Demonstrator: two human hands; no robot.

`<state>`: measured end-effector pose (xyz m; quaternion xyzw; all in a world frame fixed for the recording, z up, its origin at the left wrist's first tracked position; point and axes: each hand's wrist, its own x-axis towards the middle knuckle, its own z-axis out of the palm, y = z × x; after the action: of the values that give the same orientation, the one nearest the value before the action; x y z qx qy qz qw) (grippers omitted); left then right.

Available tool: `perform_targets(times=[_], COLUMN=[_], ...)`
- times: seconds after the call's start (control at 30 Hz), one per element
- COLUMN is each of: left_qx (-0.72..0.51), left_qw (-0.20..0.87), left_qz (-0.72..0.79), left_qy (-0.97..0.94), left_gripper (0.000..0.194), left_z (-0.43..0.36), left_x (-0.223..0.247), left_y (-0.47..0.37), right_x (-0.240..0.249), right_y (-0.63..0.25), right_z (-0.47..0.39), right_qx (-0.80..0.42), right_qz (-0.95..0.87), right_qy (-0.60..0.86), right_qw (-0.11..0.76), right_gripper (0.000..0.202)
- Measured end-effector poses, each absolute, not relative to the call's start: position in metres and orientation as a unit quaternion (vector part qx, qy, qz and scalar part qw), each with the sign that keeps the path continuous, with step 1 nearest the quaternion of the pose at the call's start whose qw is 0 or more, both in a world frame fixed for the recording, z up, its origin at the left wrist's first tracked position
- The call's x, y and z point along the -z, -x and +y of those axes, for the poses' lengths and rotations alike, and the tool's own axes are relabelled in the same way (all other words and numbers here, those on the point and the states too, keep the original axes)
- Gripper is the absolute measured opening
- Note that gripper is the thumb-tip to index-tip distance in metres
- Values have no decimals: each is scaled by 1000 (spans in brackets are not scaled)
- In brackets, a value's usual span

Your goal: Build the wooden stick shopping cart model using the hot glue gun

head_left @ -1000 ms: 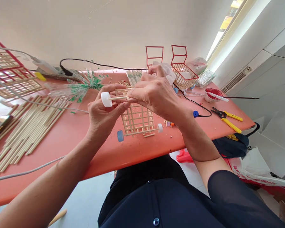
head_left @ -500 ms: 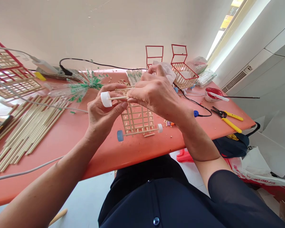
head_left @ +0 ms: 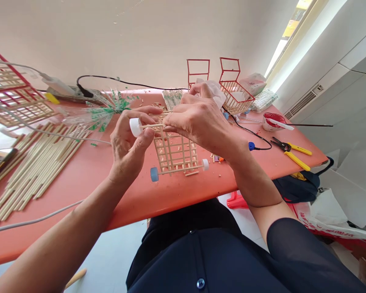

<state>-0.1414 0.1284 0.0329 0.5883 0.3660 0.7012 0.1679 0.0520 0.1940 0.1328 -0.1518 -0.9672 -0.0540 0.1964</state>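
A small cart-like frame of thin wooden sticks [head_left: 178, 152] stands tilted between my hands. A stick axle [head_left: 164, 173] along its near edge bears a blue bottle cap [head_left: 154, 174] on the left and a white one [head_left: 205, 164] on the right. My left hand [head_left: 129, 142] closes thumb and fingers around a wooden stick [head_left: 154, 126] at the upper part, by its white bottle cap [head_left: 135, 127]. My right hand [head_left: 195, 114] pinches the frame's upper right part, its fingertips near that stick's other end. The exact grip there is hidden behind the hand.
Loose wooden sticks [head_left: 39, 167] lie at the left, below a red-and-wood stick model [head_left: 15, 89]. Behind stand small red-trimmed stick carts [head_left: 236, 95]. Rightward are a red paint cup [head_left: 273, 122] with a brush and yellow-handled pliers [head_left: 293, 152]. A grey cable [head_left: 36, 219] crosses the table.
My left hand has shifted slightly left and down, its thumb moving back along the stick toward the white cap. My right hand and the frame stay nearly where they were.
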Motion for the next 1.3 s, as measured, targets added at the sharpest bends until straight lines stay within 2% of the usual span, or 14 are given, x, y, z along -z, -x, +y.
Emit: perform_targets(times=[0.13, 0.23, 0.4, 0.5, 0.83, 1.3], left_qx=[-705, -704, -706, -707, -692, -690], left_qw=[175, 168, 171, 162, 121, 116], left_qz=[338, 334, 327, 333, 379, 389], left_qy=[-598, -604, -604, -602, -602, -599], left_gripper=[29, 29, 36, 41, 23, 23], left_z=[129, 129, 128, 129, 129, 130], left_x=[-32, -31, -31, -33, -34, -29], left_y=[143, 143, 141, 139, 142, 143], right_x=[-137, -139, -137, -138, -141, -145], right_y=[-52, -52, -54, -54, -55, -54], right_z=[192, 191, 191, 190, 187, 184], right_qx=[61, 67, 74, 74, 57, 65], right_qz=[-969, -971, -970, -970, -969, -969], right_qy=[178, 179, 149, 160, 174, 182], right_qw=[159, 141, 178, 168, 167, 154], right_gripper=[51, 54, 55, 49, 48, 52])
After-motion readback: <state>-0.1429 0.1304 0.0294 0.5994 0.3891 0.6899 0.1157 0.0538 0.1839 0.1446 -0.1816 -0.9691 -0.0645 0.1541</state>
